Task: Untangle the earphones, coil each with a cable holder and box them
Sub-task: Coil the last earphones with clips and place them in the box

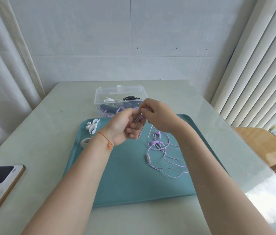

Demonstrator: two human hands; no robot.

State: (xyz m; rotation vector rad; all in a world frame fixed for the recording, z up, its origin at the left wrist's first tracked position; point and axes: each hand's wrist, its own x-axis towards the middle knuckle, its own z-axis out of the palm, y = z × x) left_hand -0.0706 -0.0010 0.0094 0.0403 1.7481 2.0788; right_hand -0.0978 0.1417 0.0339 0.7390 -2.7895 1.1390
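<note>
A bundle of lilac earphone cable (139, 119) is gripped in the curled left hand (125, 126) above the tray (130, 175), while a strand is pinched by the right hand (157, 114), presumably for coiling. Loose cable trails at four o'clock; the box (118, 97) waits at twelve.

Two bare forearms, no sleeves in view. Around the wrist of the left hand (123, 126), a thin braided string bracelet (104, 137) in orange and red with touches of green, knotted at the outer side of the wrist, short frayed ends of orange and green hanging from the knot. Nothing worn on the wrist of the right hand (157, 114). No rings seen on the visible fingers. Fingernails short and unpainted where visible.
</note>
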